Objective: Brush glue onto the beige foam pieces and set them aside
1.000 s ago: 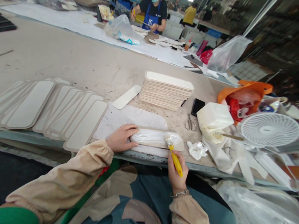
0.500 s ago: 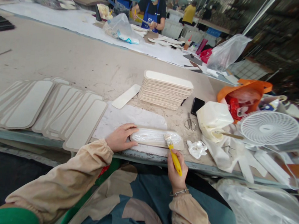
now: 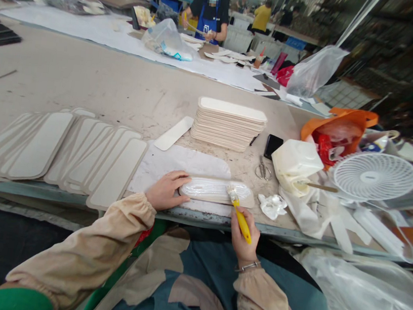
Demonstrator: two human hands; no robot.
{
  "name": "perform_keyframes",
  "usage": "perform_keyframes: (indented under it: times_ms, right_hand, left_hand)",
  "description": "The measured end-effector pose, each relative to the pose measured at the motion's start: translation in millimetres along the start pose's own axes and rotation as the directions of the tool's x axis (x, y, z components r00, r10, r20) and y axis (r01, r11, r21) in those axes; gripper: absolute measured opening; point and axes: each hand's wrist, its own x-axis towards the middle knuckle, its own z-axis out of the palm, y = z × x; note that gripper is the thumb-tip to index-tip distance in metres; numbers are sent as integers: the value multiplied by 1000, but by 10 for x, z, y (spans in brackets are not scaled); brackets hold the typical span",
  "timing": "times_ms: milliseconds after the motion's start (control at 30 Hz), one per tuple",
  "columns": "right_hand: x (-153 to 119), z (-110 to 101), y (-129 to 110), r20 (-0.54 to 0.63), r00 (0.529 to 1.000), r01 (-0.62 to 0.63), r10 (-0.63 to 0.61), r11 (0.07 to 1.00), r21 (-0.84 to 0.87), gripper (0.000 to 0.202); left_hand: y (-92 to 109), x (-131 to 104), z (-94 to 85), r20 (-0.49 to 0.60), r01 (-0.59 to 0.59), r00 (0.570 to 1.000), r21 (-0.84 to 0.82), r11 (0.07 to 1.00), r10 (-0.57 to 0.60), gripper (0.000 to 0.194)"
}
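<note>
My right hand (image 3: 244,234) is closed around the yellow handle of a paintbrush (image 3: 242,223). The brush's bristles rest on the right part of a long, round-ended piece of board (image 3: 202,188), whose top carries shiny white streaks of a wet, glue-like coating. At the board's left end, my left hand (image 3: 167,189) holds it with thumb and fingers on either side of the tip. Under the board lies a whitish sheet (image 3: 198,163), smeared in places. A tall stack of similar pale pieces (image 3: 228,125) stands just behind, with one loose piece (image 3: 173,133) beside it.
Overlapping pale pieces (image 3: 112,164) spread along the table's left front. To the right are scissors (image 3: 263,169), a black phone (image 3: 273,146), a crumpled white wad (image 3: 272,206), a cut-open white jug (image 3: 297,163), a fan (image 3: 373,178) and an orange bag (image 3: 359,120). A co-worker (image 3: 209,16) works opposite.
My hands, the paintbrush and the board stay practically in place. Across the table, the co-worker's head and hands have shifted slightly.
</note>
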Motion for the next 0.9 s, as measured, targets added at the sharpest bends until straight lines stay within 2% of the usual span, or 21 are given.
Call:
perform_keyframes:
  times_ms: [900]
  right_hand:
    - [-11, 11, -14, -24, 1000, 18, -19, 999, -41, 25]
  left_hand:
    - [-1, -7, 13, -6, -8, 1000, -18, 1000, 8, 56]
